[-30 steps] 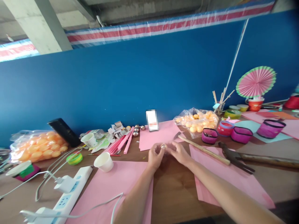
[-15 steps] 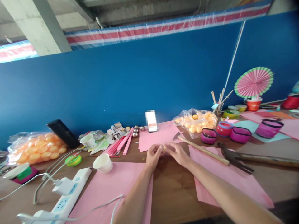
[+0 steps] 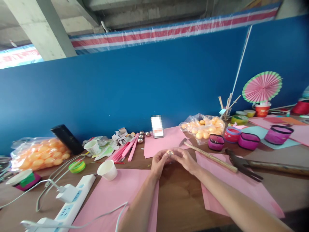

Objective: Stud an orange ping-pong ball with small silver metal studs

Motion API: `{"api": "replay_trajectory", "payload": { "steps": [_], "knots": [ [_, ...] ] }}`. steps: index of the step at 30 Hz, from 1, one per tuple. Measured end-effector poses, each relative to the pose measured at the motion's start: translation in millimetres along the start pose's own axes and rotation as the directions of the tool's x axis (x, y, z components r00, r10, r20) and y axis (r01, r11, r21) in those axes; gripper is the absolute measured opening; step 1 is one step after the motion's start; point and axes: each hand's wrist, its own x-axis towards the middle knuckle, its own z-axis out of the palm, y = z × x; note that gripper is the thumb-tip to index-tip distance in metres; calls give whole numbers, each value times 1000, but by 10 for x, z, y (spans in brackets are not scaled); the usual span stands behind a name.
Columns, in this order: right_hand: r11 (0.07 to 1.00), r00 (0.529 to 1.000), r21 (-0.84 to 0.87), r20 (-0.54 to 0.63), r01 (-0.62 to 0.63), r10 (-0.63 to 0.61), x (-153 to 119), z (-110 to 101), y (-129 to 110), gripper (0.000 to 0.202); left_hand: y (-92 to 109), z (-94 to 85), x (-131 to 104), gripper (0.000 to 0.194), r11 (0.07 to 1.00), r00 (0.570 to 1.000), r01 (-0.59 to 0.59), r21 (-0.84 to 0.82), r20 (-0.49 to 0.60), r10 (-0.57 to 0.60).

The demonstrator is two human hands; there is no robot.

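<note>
My left hand [image 3: 158, 163] and my right hand [image 3: 186, 159] meet above the bare wooden tabletop, both closed. Pinched between their fingertips is a small shiny ball [image 3: 170, 153], silvery with a touch of orange; the fingers cover much of it. Just behind the hands lies a pink paper sheet [image 3: 166, 143]. Several silvery balls [image 3: 140, 140] rest at that sheet's left. To the right, a hammer with a light wooden handle [image 3: 212, 157] lies close to my right hand. A white paper cup [image 3: 107, 170] stands on another pink sheet, left of my left hand.
A bag of orange balls [image 3: 40, 154] sits at far left, another bag [image 3: 204, 125] at back right. A large claw hammer [image 3: 265, 163] lies right. A power strip [image 3: 70, 206] with cables occupies the front left. Purple fabric containers [image 3: 248, 141] and a paper fan [image 3: 262, 87] stand right.
My fingers have shifted slightly around the ball, and more of its silvery surface shows. The right hand's fingers sit closer around it. The camera view has moved a little.
</note>
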Motion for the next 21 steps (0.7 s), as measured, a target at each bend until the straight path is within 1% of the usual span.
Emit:
{"api": "replay_trajectory", "payload": {
  "steps": [2, 5, 8, 12, 17, 21],
  "knots": [
    [999, 1000, -33, -4, 20, -20, -5, 1, 3, 36, -27, -14, 19, 41, 999, 1000, -7, 31, -8, 7],
    [981, 994, -175, -45, 86, -95, -15, 5, 14, 37, -62, -32, 41, 40, 998, 999, -20, 60, -29, 21],
    [952, 986, -280, -74, 126, -152, -19, 7, 27, 35, -56, -29, 37, 39, 997, 999, -28, 74, -18, 30],
    [947, 985, -297, -76, 126, -155, -18, 9, 34, 32, -6, 2, 8, 38, 1000, 1000, -3, 25, 4, 3],
    [904, 961, -343, -16, 256, -278, -30, 29, 26, 31, 14, 6, -4, 42, 1000, 1000, 19, 7, 13, -19],
    [903, 963, -346, 13, 257, -269, -34, 27, 27, 34, -6, -23, 3, 45, 1000, 998, 10, -1, 60, -10]
  ]
}}
